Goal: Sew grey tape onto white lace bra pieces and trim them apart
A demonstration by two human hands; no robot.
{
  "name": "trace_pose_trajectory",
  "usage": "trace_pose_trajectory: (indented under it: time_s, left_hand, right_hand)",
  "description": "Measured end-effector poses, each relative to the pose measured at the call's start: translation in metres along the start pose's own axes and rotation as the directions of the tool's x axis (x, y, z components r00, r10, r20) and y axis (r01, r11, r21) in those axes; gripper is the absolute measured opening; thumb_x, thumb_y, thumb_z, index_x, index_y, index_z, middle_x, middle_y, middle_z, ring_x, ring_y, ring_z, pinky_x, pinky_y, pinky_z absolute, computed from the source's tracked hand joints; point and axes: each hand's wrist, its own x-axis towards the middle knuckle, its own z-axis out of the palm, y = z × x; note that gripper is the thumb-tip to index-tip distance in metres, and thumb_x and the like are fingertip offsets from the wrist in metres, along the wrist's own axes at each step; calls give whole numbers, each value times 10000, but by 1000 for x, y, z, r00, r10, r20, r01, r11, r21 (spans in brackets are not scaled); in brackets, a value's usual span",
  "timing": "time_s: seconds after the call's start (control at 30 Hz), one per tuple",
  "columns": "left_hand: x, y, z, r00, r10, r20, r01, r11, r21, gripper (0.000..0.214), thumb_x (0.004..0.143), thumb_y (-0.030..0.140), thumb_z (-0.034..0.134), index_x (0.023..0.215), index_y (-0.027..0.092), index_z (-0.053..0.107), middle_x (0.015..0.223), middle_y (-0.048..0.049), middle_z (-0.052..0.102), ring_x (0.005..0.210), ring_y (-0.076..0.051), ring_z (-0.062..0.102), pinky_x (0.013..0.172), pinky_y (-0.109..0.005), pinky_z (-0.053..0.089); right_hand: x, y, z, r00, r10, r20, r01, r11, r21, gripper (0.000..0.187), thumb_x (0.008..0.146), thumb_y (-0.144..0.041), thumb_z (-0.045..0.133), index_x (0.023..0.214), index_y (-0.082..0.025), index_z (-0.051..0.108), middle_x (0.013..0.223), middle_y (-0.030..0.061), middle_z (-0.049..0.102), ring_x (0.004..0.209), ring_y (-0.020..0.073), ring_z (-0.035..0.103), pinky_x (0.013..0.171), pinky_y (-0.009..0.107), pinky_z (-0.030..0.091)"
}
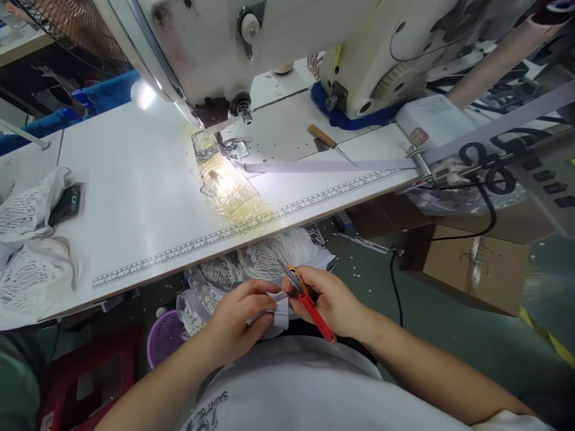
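Note:
My left hand (238, 320) is closed, pinching a short piece of white elastic band (281, 311) in my lap. My right hand (330, 299) is closed round red-handled thread snips (309, 305), whose blades meet the band's top edge. White lace fabric (251, 266) lies in my lap just beyond both hands, below the table's front edge.
A white sewing machine (269, 48) stands on the white table (135, 197), which has a ruler strip along its front. A white elastic tape (341, 164) runs from the needle to the right. More lace (27, 251) lies at the table's left. A cardboard box (467, 263) and a purple basket (164, 338) sit on the floor.

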Motion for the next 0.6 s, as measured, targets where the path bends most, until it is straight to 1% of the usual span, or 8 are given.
trace_pose_trajectory:
  time_s: [0.03,0.07,0.13,0.2,0.27,0.37,0.47,0.6]
  left_hand:
    - [0,0,1,1000,16,-9,-16,1000,2,212,815,62,488,961,203,553,1045,-94,596,948,-161,587,772,-274,490]
    - [1,1,2,1000,2,-24,-2,1000,-1,182,828,80,486,941,200,562,1018,-92,610,922,-158,597,756,-271,493]
    - [2,2,4,993,-99,-68,98,995,-12,123,842,116,483,870,192,575,925,-80,641,854,-156,612,724,-272,496]
    - [3,3,6,973,-202,-108,200,979,-31,108,843,141,481,797,187,568,841,-64,652,789,-153,616,698,-273,496]
    - [4,4,7,957,-261,-127,256,965,-52,110,838,155,485,758,184,556,798,-52,650,741,-144,611,668,-264,492]
    - [3,5,7,944,-306,-125,300,952,-66,118,839,176,488,741,179,555,781,-52,646,716,-142,605,642,-259,484]
    - [3,5,5,940,-324,-107,317,945,-73,122,836,189,496,736,174,564,796,-62,651,733,-151,607,651,-268,482]
    - [4,6,5,929,-351,-115,343,936,-83,124,816,199,524,704,174,571,780,-54,656,709,-144,608,634,-254,480]
  right_hand:
    - [0,0,0,1000,4,-3,-4,1000,-1,103,663,-124,499,722,-195,453,646,-26,489,531,96,401,487,216,347]
    - [0,1,0,1000,9,-7,-9,1000,-4,103,661,-122,497,720,-195,455,632,-30,481,521,93,391,477,213,340]
    - [0,1,0,1000,14,-17,-14,1000,-11,103,661,-116,495,716,-194,457,612,-36,470,507,88,372,465,207,329]
    - [0,1,0,1000,1,-23,-1,1000,-13,93,668,-122,499,711,-195,458,605,-37,467,505,87,367,464,203,326]
    - [0,1,0,999,-31,-25,30,999,-20,76,680,-143,508,697,-196,457,599,-38,457,508,88,365,467,202,324]
    - [0,0,-1,998,-55,-25,54,998,-33,103,696,-194,542,664,-202,445,587,-40,450,514,89,362,474,202,325]
    - [0,-1,-1,999,-31,-15,31,999,-14,148,701,-249,577,657,-204,443,606,-30,488,522,93,380,482,206,339]
    - [0,-2,-1,1000,-21,-20,21,1000,3,155,694,-219,571,643,-206,426,627,-22,527,516,89,392,492,208,353]
